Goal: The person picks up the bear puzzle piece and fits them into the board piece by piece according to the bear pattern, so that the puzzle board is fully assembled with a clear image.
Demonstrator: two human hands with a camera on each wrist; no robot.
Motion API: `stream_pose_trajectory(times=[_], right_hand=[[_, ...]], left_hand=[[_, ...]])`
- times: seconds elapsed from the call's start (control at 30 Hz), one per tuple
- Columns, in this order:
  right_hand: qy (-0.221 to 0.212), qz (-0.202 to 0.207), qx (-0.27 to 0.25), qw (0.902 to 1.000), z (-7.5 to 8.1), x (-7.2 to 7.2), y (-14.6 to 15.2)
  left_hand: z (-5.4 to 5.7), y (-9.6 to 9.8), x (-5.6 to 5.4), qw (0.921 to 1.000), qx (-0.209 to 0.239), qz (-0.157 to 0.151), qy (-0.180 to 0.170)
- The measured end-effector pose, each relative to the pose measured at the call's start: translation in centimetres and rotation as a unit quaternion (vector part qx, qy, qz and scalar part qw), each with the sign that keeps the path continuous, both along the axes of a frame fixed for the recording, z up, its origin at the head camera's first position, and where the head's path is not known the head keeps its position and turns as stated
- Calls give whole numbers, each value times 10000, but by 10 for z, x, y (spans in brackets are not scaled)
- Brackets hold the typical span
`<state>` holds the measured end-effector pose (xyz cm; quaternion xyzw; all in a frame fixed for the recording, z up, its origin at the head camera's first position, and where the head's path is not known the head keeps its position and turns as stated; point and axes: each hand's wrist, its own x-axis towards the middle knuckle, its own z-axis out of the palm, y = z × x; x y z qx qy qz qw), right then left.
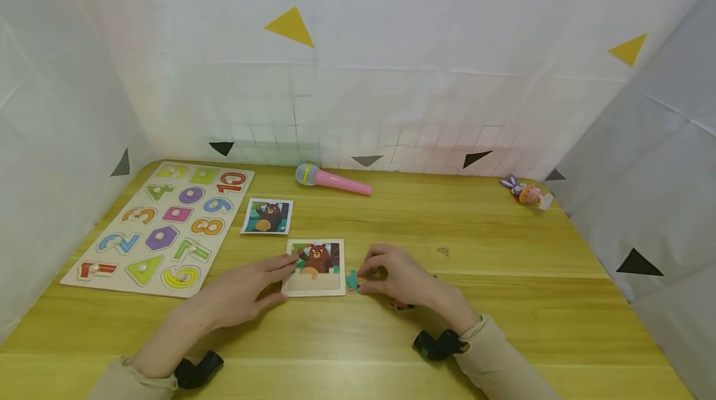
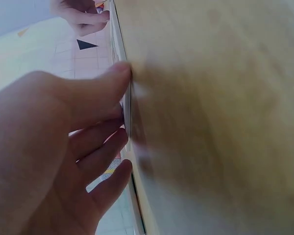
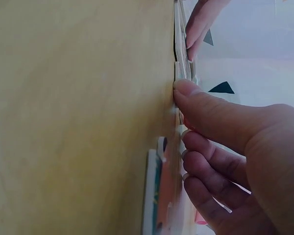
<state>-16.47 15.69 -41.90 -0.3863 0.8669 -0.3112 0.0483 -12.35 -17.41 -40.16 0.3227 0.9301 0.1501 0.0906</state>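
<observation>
A framed bear jigsaw puzzle (image 1: 342,263) lies flat on the table; its upper part shows the bear and a bare pale strip runs along the bottom. My left hand (image 1: 246,291) rests at the puzzle's left side, fingers extended over the upper left edge and thumb at the lower left corner. Just right of the frame, my right hand (image 1: 399,272) pinches a teal and orange puzzle piece (image 1: 352,282) between thumb and fingers, low over the table. More puzzle pieces (image 1: 401,305) lie partly hidden under the right hand; the right wrist view shows loose pieces (image 3: 152,191) below the fingers.
A bear picture card (image 1: 267,217) lies behind the puzzle. To the left is a board of numbers and shapes (image 1: 134,195). A pink toy microphone (image 1: 342,183) lies at the back, and a small rabbit toy (image 1: 526,192) at the back right. White sheets enclose the table.
</observation>
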Motion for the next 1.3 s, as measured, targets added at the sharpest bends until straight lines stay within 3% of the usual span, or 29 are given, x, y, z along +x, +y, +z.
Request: stream_pose_trajectory(times=[0.57,0.97,1.3], right_hand=[[-10,106,63,9999,3,1,-1],[-166,-44,108,9998,5,-1,2],[18,16,-100,9999,11,-2,-8]], left_hand=[[-2,-2,-2,9995,149,-47,-291],[-2,0,-3,9993,203,-80,-306],[-2,0,-3,9994,179,-68,-287]])
